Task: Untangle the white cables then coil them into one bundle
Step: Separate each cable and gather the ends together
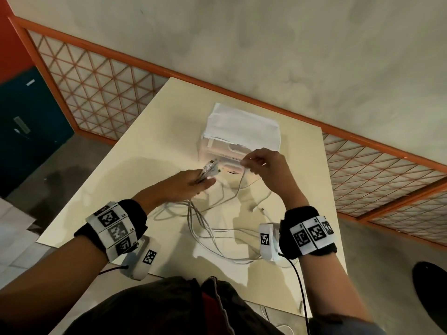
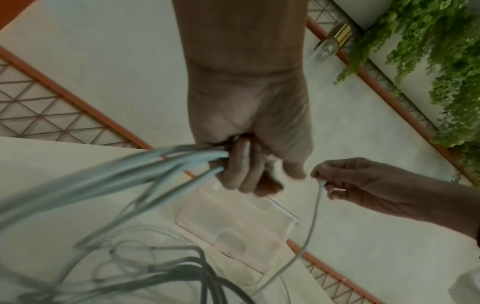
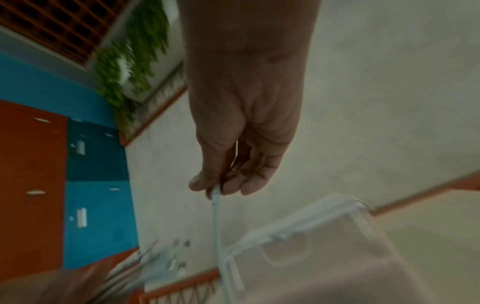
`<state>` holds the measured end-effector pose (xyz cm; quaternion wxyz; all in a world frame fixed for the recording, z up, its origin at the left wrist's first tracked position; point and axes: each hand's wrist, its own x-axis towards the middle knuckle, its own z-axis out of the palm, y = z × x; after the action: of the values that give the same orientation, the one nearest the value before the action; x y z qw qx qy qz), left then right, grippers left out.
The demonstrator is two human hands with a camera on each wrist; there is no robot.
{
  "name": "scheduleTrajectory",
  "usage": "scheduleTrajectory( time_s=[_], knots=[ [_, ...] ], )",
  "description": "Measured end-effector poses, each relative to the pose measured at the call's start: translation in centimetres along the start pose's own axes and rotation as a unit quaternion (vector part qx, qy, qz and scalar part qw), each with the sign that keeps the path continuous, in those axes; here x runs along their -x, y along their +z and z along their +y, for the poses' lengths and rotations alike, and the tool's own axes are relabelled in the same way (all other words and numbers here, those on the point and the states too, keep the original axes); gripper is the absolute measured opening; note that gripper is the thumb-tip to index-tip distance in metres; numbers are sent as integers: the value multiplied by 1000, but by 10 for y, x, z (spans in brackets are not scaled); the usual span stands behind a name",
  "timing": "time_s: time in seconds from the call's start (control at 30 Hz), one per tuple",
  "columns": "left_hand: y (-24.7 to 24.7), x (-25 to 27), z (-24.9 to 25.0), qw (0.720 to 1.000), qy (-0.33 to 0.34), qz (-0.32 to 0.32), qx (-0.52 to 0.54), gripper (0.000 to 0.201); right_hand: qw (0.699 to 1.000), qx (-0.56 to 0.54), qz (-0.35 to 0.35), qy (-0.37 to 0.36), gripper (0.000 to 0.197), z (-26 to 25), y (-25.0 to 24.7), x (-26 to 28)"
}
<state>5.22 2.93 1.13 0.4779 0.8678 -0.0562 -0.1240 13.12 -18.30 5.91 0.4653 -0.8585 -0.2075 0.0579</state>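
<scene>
Several white cable ends (image 1: 210,168) gathered in left hand's (image 1: 186,183) grip; right hand (image 1: 264,165) pinches another cable (image 2: 313,222) end, probably joining it next.

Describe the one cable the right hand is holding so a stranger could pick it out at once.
Start at the cream table and find the translucent lidded box near its far edge. Just in front of the box, the right hand pinches the end of a single white cable. Unlike the other cable ends, bunched together in the left hand, this one hangs alone.

Cables (image 1: 212,228) on table (image 1: 135,170), container (image 1: 239,139) behind them.
</scene>
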Motion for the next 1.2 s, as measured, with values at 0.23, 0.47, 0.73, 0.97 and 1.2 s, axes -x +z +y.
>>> scheduleTrajectory(
  time_s=[0.23, 0.47, 0.73, 0.97, 1.2],
  knots=[
    [5, -2, 24, 976, 89, 78, 181, 24, 987, -162, -20, 3, 12, -53, 12, -1],
    [12, -4, 35, 961, 124, 130, 212, 24, 965, -257, 31, 37, 22, -70, 19, -2],
    [13, -3, 39, 967, 78, 123, 211, 24, 962, -269, 17, 53, 15, -65, 20, 4],
    [13, 0, 48, 958, 72, 124, 248, 26, 973, -226, 2, 48, 17, -63, 20, 5],
    [8, 3, 53, 959, 121, 144, 213, 27, 974, -219, 45, 27, 19, -63, 21, 5]
  ],
)
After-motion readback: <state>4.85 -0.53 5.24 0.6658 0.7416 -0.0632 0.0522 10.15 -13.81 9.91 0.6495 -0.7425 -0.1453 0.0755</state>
